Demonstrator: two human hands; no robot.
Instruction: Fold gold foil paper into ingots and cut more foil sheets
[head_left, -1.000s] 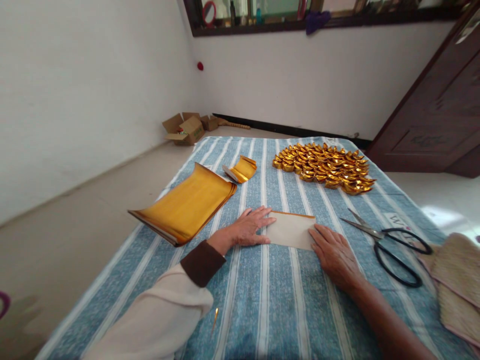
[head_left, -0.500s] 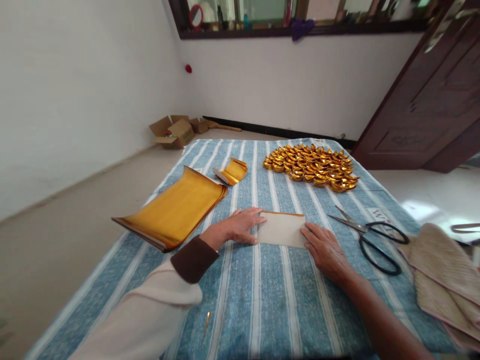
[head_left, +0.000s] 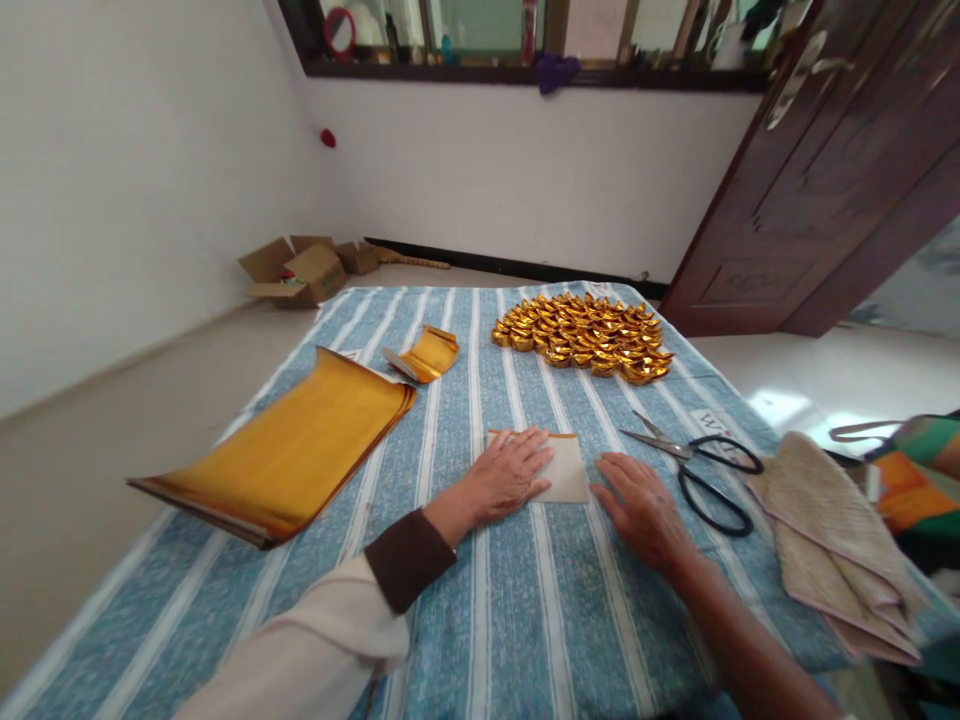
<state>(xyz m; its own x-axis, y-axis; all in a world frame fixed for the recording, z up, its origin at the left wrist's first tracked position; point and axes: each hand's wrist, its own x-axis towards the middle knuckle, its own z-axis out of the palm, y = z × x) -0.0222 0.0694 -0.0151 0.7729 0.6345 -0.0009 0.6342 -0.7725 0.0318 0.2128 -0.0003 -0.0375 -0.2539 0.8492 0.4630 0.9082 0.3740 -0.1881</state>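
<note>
A small sheet of gold foil paper (head_left: 568, 475) lies pale side up on the striped cloth, a thin gold strip showing along its far edge. My left hand (head_left: 510, 474) rests flat across the sheet's left part, fingers spread, hiding that portion. Just off the sheet's right edge, my right hand (head_left: 641, 505) lies on the cloth with its fingers stretched out and nothing in them. Black-handled scissors (head_left: 684, 455) lie to the right of that hand, blades pointing left.
Left of my hands is a stack of large gold sheets (head_left: 300, 435), with a smaller curled gold stack (head_left: 429, 354) behind it. Many folded gold paper ingots (head_left: 585, 335) cluster at the far right. A folded beige cloth (head_left: 825, 530) lies at the table's right edge.
My left hand has slid from the sheet's left edge onto its middle. My right hand has come off the right edge. The camera view has shifted to the right.
</note>
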